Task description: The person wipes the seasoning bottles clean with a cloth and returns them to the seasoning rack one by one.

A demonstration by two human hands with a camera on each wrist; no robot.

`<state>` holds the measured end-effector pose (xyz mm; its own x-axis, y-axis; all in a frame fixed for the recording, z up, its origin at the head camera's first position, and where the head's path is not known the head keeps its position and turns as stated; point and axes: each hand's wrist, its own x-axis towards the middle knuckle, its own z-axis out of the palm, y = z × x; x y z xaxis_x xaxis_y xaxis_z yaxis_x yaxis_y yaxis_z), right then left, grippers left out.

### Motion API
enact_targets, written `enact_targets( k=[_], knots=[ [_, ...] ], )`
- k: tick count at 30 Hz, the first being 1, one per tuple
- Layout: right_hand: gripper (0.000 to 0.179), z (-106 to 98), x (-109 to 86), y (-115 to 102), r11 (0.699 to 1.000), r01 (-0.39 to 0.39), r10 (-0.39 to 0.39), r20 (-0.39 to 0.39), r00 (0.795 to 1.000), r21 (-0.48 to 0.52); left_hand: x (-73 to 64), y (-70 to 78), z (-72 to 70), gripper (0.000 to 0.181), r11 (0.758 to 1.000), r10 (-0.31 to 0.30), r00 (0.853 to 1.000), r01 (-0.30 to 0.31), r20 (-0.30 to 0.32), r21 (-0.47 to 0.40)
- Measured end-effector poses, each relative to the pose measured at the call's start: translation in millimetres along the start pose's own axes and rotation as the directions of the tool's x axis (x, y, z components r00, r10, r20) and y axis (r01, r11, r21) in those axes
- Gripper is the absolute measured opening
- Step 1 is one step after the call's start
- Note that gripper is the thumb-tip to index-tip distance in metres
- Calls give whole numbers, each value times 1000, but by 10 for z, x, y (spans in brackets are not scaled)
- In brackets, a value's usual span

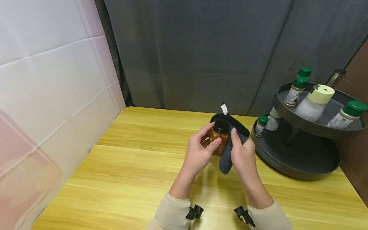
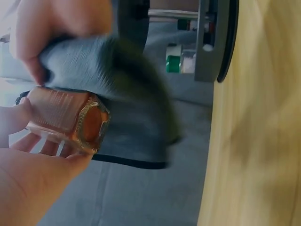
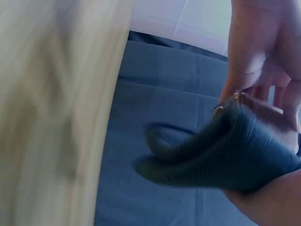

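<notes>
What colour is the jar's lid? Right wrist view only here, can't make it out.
Observer: Black. The head view shows the lid on the jar.
Operator: Copy. Anything on the table to the person's right?
Observer: A dark two-tier stand holding green-capped bottles.
Operator: Any tag by the cloth?
Observer: Yes, the head view shows a white tag sticking up at the cloth's far side.
</notes>
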<state>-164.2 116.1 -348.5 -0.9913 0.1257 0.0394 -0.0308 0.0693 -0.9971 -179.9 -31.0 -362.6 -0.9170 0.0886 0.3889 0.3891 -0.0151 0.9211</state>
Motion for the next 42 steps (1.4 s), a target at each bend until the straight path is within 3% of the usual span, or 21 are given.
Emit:
enact_targets(
  k=[2, 5, 11, 14, 18, 21, 26, 32, 38, 42],
  knots=[
    [57, 25, -13, -12, 998, 68, -67, -45, 997, 8, -17, -15, 31, 49, 1000, -3, 1000, 3, 6, 9],
    [55, 72, -75, -9, 992, 112, -109, -52, 993, 53, -26, -36, 63, 48, 1000, -8, 1000, 9, -21, 16],
    [54, 175, -184, 81, 987, 109, -113, 27, 993, 115, 10, -15, 51, 50, 1000, 16, 991, -14, -130, 16],
    [52, 196, -173, 115, 989, 75, -85, 75, 993, 130, 21, -11, 25, 50, 999, 35, 988, -33, -152, 11],
    [55, 168, -133, 66, 977, -15, -13, 130, 991, 212, 21, -36, 9, 49, 1000, 1, 990, 2, -141, 20],
    [58, 138, -113, -27, 958, -6, -27, 110, 994, 287, 16, -73, 9, 47, 998, -40, 992, 46, -123, 47],
    [60, 144, -136, -94, 973, 60, -75, 59, 995, 222, 11, -107, 5, 46, 997, -65, 989, 71, -130, 40],
    [53, 196, -155, 53, 995, 29, -38, 93, 995, 100, 46, -40, -34, 48, 1000, -18, 984, 20, -174, 8],
    [53, 162, -67, 33, 980, -68, 38, 161, 986, 189, 24, -13, -40, 49, 999, -26, 989, 29, -146, 18],
    [56, 110, -72, -76, 966, -36, 9, 105, 994, 257, -3, -35, -1, 47, 998, -52, 993, 56, -102, 38]
  ],
)
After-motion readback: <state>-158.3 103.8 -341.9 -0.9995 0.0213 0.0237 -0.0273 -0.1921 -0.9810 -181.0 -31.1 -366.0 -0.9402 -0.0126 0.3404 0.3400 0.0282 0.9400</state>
